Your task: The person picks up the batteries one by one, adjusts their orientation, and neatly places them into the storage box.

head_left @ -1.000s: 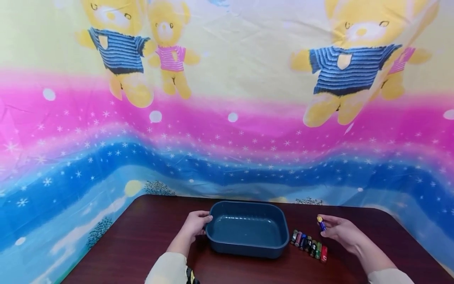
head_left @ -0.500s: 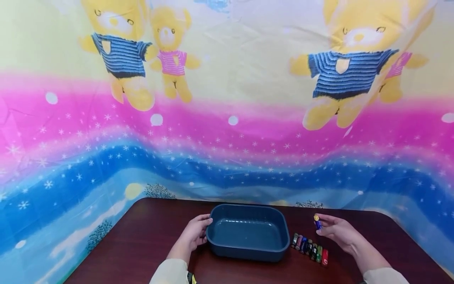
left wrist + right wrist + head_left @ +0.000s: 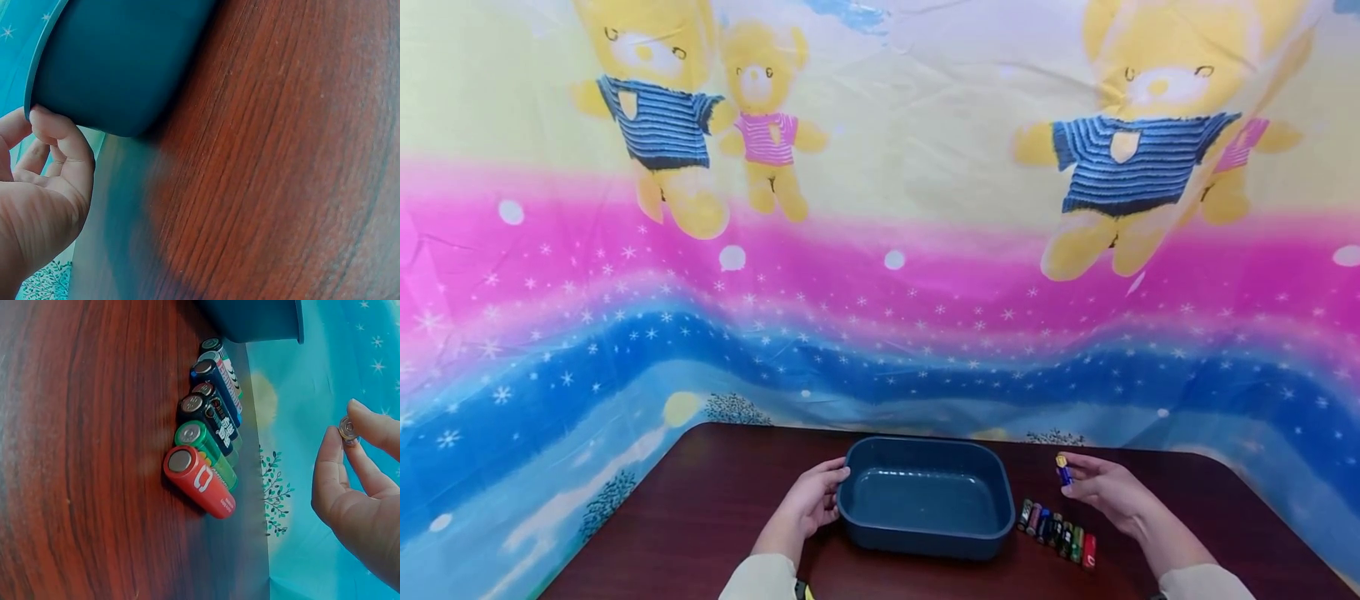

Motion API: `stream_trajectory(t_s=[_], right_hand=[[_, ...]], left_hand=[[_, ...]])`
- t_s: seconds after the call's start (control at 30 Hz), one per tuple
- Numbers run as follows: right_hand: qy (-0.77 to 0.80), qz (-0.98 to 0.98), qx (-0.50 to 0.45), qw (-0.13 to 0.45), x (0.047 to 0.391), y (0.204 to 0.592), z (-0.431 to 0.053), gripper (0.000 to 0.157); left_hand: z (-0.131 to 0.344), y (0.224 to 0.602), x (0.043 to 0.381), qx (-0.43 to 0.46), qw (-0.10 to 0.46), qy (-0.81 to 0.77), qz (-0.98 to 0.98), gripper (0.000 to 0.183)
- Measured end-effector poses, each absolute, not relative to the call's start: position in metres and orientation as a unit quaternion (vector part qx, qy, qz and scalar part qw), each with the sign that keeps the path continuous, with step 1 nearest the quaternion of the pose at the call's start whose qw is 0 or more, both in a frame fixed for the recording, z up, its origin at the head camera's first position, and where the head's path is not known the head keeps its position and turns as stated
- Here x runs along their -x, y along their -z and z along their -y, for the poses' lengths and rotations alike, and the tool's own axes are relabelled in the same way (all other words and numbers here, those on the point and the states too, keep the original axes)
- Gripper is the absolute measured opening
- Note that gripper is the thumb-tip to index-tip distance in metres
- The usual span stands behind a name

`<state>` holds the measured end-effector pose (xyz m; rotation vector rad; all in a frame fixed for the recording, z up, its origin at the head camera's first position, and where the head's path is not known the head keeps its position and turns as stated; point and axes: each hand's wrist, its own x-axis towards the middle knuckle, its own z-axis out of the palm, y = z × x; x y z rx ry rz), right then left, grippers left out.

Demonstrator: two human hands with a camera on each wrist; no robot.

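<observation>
My left hand point(image 3: 811, 498) pinches the left rim of a dark blue-grey rectangular basin point(image 3: 925, 537), its thumb over the edge. In the left wrist view, thumb and fingertips meet at the rim. Between the thumb and fingertips of my right hand point(image 3: 1108, 492) is a battery point(image 3: 1063, 470), blue with a gold end, raised off the table. The right wrist view shows mostly its round metal end. Below and left of that hand, several batteries lie side by side in a slanting row, with a red battery point(image 3: 200, 482) at the near end and a green battery point(image 3: 207, 453) beside it.
A dark reddish-brown wooden table point(image 3: 700, 500) with rounded far corners carries everything. Behind it hangs a cloth point(image 3: 880, 333) printed with bears and snowflakes. The row of batteries sits close to the basin's right side.
My right hand has moved slightly left with the battery, towards the basin. The left hand keeps its place at the rim. The whole head view has shifted down a little.
</observation>
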<state>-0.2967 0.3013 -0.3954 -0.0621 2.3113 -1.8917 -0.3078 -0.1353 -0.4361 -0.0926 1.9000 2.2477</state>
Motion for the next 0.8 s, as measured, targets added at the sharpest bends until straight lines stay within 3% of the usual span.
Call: stream_trajectory(t_s=[0.57,0.8], right_hand=[[0.642,-0.761,0.033,0.088,0.297,0.397,-0.297,0.067],[0.643,-0.76,0.028,0.086,0.303,0.386,-0.286,0.073]], left_hand=[[0.132,0.442,0.307,0.03,0.092,-0.767,-0.634,0.044],[0.133,0.439,0.31,0.028,0.09,-0.765,-0.637,0.045]])
